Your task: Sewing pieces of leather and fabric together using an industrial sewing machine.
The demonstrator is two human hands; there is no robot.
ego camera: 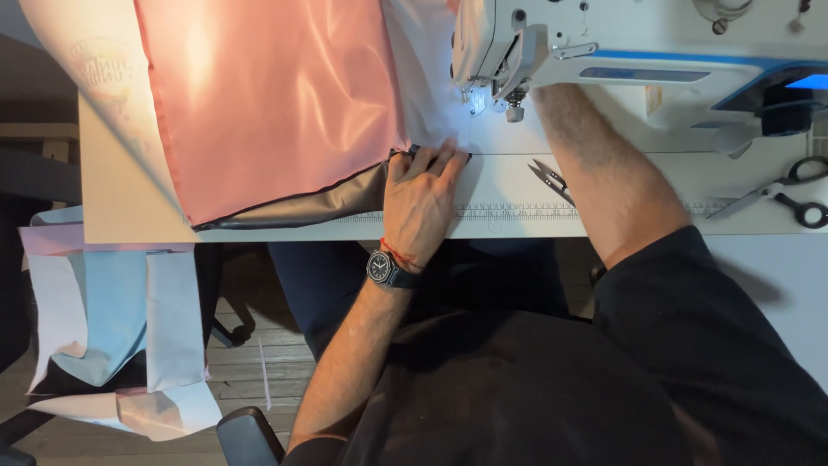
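Pale table (pixel 129 207), wooden plank floor (pixel 250 362)

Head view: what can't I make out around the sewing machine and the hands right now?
- Right hand: hidden behind the white sewing machine head; only the forearm shows.
- Needle area: washed out by the machine's lamp glare.
- Left hand fingers: lie flat on the shiny pink fabric, covering its seam edge.
- Black-handled scissors: partly cut off by the right frame edge.
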